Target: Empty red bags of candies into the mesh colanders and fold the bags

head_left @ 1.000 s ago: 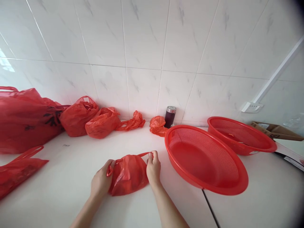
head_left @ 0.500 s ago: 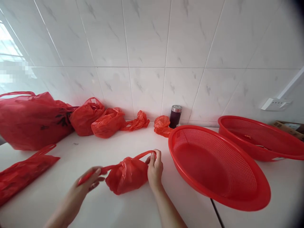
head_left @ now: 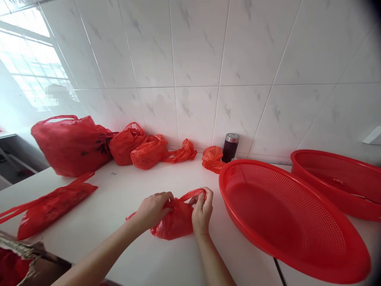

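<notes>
A small, filled red plastic bag (head_left: pixel 175 222) rests on the white table (head_left: pixel 143 260) in front of me. My right hand (head_left: pixel 203 210) is closed round one of its handles, stretched up at the bag's right side. Over the bag's gathered top on the left lies my left hand (head_left: pixel 154 208), fingers bent and pinching the plastic there. A loose end of red plastic sticks out to the left beneath that wrist. What the bag contains is hidden.
Two red perforated baskets (head_left: pixel 268 210) stand at the right. Along the tiled wall are a dark thermos (head_left: pixel 230 147), crumpled red bags (head_left: pixel 212 157) and a large full red bag (head_left: pixel 71 145). A flat red bag (head_left: pixel 56 208) lies left, near an open cardboard box (head_left: pixel 49 270).
My left hand has moved right, from the outstretched left handle to the bag's top. My right hand keeps its handle. The view has swung left, bringing the cardboard box into sight.
</notes>
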`<state>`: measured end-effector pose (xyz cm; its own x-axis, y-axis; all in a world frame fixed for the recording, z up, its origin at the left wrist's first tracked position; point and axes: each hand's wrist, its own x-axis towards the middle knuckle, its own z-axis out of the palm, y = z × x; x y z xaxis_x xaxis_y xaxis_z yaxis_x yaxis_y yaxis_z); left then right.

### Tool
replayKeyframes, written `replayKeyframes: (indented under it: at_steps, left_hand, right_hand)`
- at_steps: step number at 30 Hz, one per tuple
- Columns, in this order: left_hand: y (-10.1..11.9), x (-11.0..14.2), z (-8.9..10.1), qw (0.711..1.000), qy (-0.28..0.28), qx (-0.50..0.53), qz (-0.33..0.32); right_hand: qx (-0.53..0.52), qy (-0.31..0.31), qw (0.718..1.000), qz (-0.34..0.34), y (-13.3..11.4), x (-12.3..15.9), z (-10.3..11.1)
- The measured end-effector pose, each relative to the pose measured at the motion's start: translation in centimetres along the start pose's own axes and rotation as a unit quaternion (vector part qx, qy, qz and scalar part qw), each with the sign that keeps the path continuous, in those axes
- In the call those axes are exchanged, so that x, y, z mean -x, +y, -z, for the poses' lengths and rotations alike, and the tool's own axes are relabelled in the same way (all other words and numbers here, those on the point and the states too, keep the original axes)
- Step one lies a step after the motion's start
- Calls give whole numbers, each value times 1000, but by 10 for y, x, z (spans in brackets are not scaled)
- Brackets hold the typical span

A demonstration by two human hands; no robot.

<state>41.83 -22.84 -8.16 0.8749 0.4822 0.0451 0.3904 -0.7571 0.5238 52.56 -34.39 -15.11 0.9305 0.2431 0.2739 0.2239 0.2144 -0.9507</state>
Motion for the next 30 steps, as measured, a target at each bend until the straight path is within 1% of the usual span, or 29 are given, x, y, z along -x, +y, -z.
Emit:
replayKeyframes:
  at_steps: [2,4,6,8,10,12,13,15,19,23,26,28,30]
  left_hand:
    - [-2,2,4,999,1,34,7]
    - [-3,6,12,996,0,87,16]
    - [-1,9,20,988,-11,149,25]
    - [2,11,25,978,-36,204,28]
    - [4,12,28,969,-61,239,26]
    - [5,10,27,964,-60,256,26]
    - [5,9,26,965,-52,257,28]
    - [3,6,24,968,-30,245,33]
    - [-3,3,18,979,15,200,46]
    - [-8,6,16,985,60,154,53]
    - [-19,8,25,987,112,97,61]
    - [-33,9,38,986,144,55,68]
    - [-52,12,55,983,167,12,79]
  right_hand:
    - [-6,-5,1000,-18,-4,-1,1]
    - [-3,-23,999,-31,-8,-1,1]
    - [7,-54,998,-43,-11,1,1]
    - [8,-97,993,-64,-12,1,0]
    - [-9,-141,986,-84,-11,1,-1]
    - [-39,-164,981,-93,-8,-2,-1]
    - [-52,-163,981,-94,-6,-3,-1]
    - [-63,-139,983,-98,-3,-7,0]
    - [-44,-81,990,-106,2,-10,0]
    - [-30,-66,990,-118,7,-8,-1]
    - [-33,-82,986,-143,14,-10,0]
    - [-35,-95,982,-163,18,-11,2]
    - [-31,-111,978,-177,21,-11,2]
